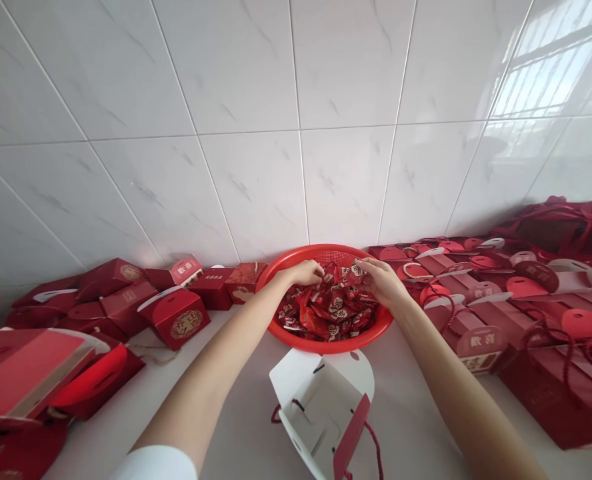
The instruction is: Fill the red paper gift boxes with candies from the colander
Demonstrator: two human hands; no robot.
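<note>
Both hands are inside the rim of a red plastic basket (326,347), which stands on the pale counter (246,427) near the tiled wall (256,180). The basket holds a heap of red wrapped packets (333,310), several bearing pale labels with dark characters. The left hand (305,273) is over the far left part of the heap, its fingers curled inward; whether it grips a packet cannot be determined. The right hand (382,283) is at the right side, thumb and fingers held narrow beside a labelled packet; a firm grip on it cannot be confirmed.

Directly in front of the basket, between the forearms, sits an unclosed carton (321,413) with a white interior, raised flaps and dark red cord handles. Closed red boxes (176,317) are grouped to the left, one marked with a round gold emblem. Further handled boxes (481,337) stand closely packed to the right. A white sleeve (159,463) covers part of the left arm.
</note>
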